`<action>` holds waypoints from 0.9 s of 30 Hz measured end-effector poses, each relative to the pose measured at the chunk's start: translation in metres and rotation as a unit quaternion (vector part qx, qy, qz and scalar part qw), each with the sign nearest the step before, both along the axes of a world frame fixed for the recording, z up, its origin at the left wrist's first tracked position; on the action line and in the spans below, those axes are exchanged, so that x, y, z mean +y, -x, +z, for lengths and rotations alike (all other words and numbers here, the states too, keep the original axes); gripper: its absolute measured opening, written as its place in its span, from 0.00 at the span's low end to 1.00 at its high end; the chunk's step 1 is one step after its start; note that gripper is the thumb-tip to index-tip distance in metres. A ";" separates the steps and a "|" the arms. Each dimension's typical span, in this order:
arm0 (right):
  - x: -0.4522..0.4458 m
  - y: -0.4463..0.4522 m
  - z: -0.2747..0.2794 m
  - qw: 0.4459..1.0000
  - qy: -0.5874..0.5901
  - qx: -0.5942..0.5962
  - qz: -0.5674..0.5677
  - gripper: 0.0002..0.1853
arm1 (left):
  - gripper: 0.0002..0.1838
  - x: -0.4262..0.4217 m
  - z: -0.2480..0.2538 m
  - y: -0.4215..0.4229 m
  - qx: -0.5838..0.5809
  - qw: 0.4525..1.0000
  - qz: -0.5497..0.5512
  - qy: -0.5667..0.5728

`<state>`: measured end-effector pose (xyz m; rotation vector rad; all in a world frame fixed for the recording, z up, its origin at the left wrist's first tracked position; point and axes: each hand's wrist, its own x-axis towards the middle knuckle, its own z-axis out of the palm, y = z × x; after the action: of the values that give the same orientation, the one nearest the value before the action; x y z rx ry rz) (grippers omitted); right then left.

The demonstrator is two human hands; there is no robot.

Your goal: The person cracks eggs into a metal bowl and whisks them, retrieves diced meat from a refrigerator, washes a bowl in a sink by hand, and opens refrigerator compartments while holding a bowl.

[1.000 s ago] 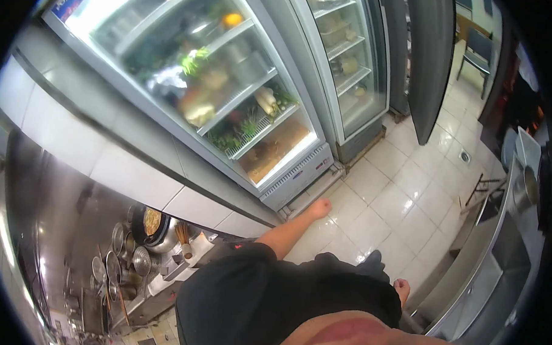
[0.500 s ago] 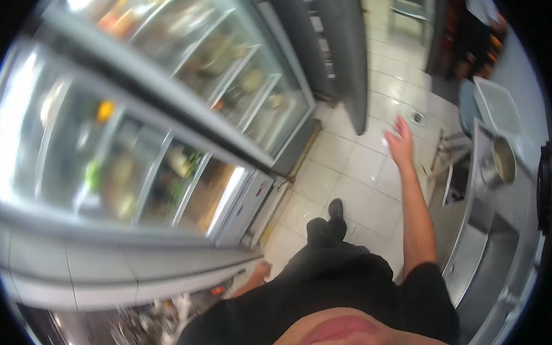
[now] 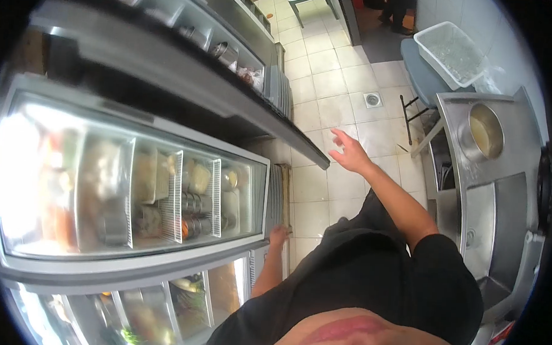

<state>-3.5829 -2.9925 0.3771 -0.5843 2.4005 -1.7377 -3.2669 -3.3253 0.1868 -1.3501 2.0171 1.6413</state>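
My right hand (image 3: 349, 152) is stretched forward, fingers apart and slightly bent, with nothing in it. It is close to the free end of a dark door (image 3: 254, 108) that stands out from the row of fridges; a touch cannot be made out. Low on the left, my left hand (image 3: 278, 234) hangs beside the lower corner of a glass-door fridge (image 3: 260, 202). Its fingers are too small and partly hidden to read. Behind that glass sit tubs, jars and a metal pot (image 3: 113, 227) on wire shelves.
A steel counter (image 3: 457, 109) with a sink (image 3: 477, 231) runs along the right, bearing a metal pot (image 3: 487, 131). A white tub (image 3: 450, 54) sits on a grey chair (image 3: 416, 71). Tiled floor (image 3: 312, 186) has a drain (image 3: 373, 100). Another person's legs (image 3: 397, 12) show far ahead.
My view has shifted forward along the fridges, and the dark door now crosses the upper left. My right hand has come nearer to its end. More of the sink shows.
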 end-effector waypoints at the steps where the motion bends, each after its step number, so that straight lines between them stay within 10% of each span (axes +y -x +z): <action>1: 0.008 0.014 -0.019 0.999 -0.014 -0.039 0.008 0.33 | 0.06 -0.003 0.018 0.036 0.038 0.999 -0.004 0.004; 7: 0.038 0.120 -0.099 0.990 -0.061 -0.120 0.045 0.25 | 0.06 -0.027 0.006 0.173 0.025 0.997 -0.070 0.005; 9: 0.049 0.164 -0.096 0.988 -0.062 -0.130 0.052 0.24 | 0.07 -0.016 -0.014 0.190 -0.172 0.805 -0.477 0.307; 10: 0.052 0.194 -0.089 0.988 -0.062 -0.130 0.051 0.23 | 0.07 -0.004 -0.020 0.200 -0.203 0.780 -0.503 0.311; 12: 0.053 0.248 -0.075 0.991 -0.051 -0.113 0.055 0.22 | 0.13 0.019 -0.041 0.200 -0.102 0.988 -0.065 -0.098; 19: -0.038 0.395 -0.038 0.983 0.016 -0.010 0.182 0.20 | 0.11 0.117 0.014 0.299 -0.095 0.993 0.041 -0.051; 23: -0.118 0.440 0.012 0.952 0.078 0.021 0.294 0.20 | 0.10 0.135 0.035 0.341 -0.163 0.925 -0.308 0.149; 27: -0.173 0.489 0.018 0.927 0.060 0.090 0.359 0.20 | 0.10 0.123 -0.003 0.389 -0.130 0.953 -0.247 0.118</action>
<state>-4.0722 -3.1656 0.3946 -1.4663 1.8022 -1.5289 -3.6555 -3.2027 0.1833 -0.9477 2.1995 0.9796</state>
